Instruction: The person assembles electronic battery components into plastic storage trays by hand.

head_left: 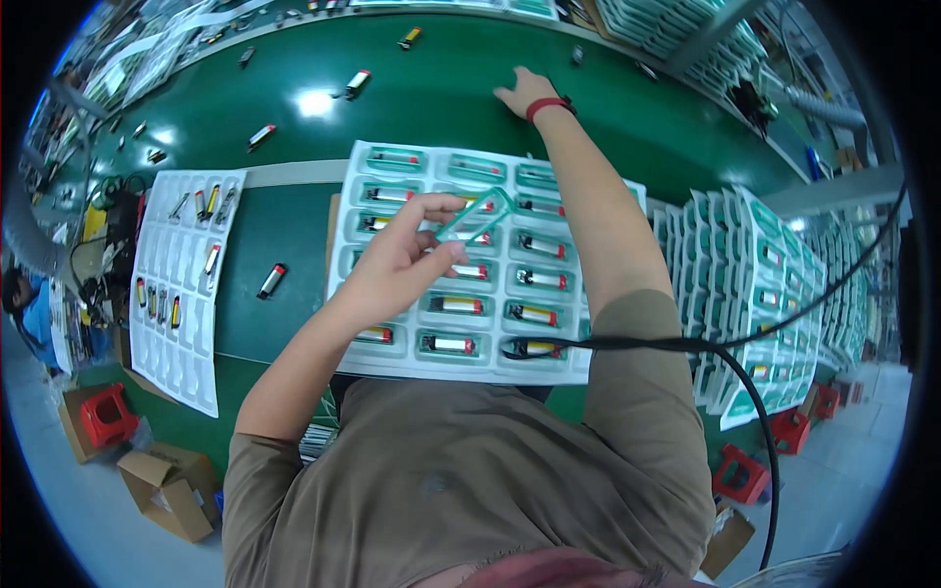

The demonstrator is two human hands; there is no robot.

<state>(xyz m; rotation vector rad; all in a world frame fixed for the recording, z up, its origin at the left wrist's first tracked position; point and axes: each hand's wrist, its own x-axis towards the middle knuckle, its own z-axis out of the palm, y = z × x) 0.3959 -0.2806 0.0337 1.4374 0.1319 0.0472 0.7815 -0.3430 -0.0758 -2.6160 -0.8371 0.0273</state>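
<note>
My left hand pinches a thin green rectangular plastic frame between thumb and fingers, held tilted above a white moulded tray. The tray's pockets hold green frames, many with a small cylindrical part, such as a white-and-red one; these look like battery cells. Farther off, my right hand, with a red band on its wrist, stretches over the green belt. Thumb and forefinger are apart, and nothing shows between them. My right forearm hides part of the tray's right side.
Loose cylinders lie about the belt, one white and red. A second white tray, partly filled, lies at the left, with a dark cylinder beside it. Stacked trays stand at the right. A black cable crosses my right arm.
</note>
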